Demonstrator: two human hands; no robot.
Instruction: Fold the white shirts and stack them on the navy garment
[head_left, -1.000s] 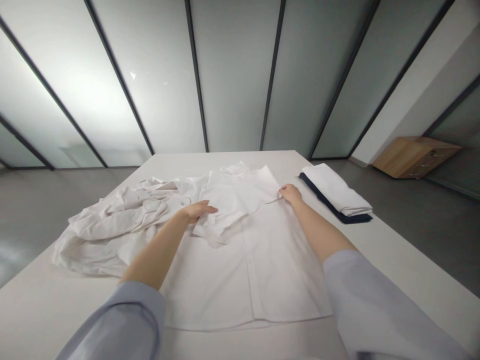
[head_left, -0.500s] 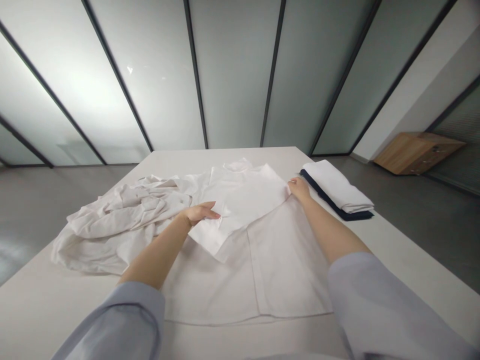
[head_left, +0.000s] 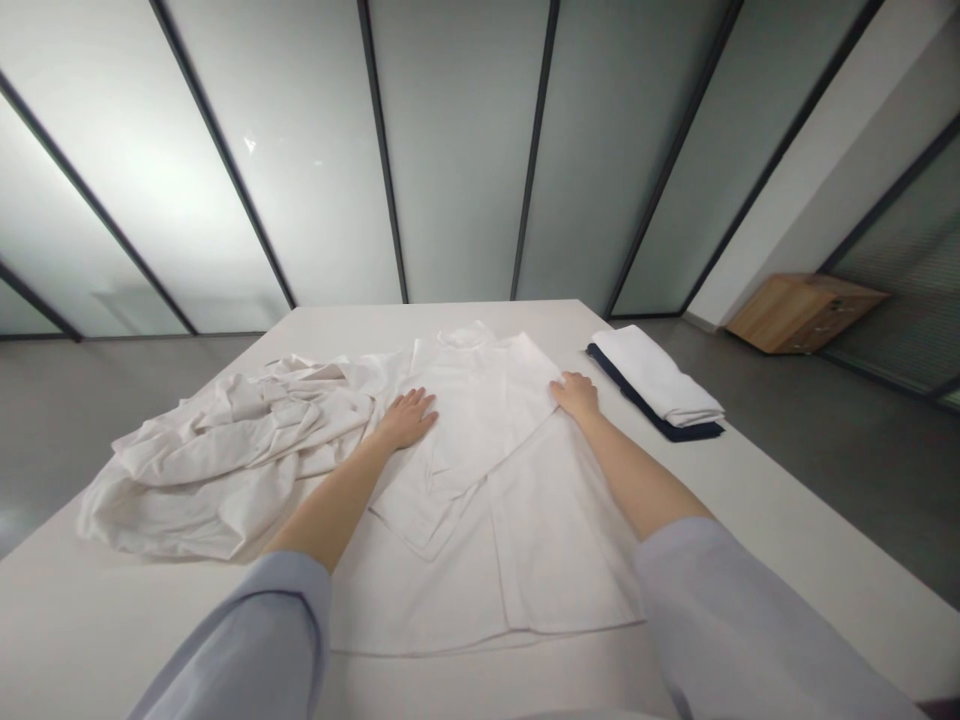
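A white shirt (head_left: 570, 520) lies spread on the table, its collar (head_left: 465, 336) at the far end and its hem towards me. One sleeve or side part is folded diagonally across its upper body. My left hand (head_left: 409, 417) rests flat on the shirt's left side, palm down with fingers spread. At the opposite edge, my right hand (head_left: 577, 394) has its fingers bent and closed on the shirt's fabric near the shoulder. The fingertips there are partly hidden.
Left of the shirt is a crumpled heap of white clothing (head_left: 225, 450). A folded white garment (head_left: 652, 372) sits on a folded dark navy one (head_left: 694, 433) along the right side of the white table (head_left: 765, 530). A wooden cabinet (head_left: 795, 312) stands beyond on the floor.
My left hand has let go of the folded part, moved slightly up and flattened onto the shirt. The folded part now lies flatter. My right hand stays at the right edge.
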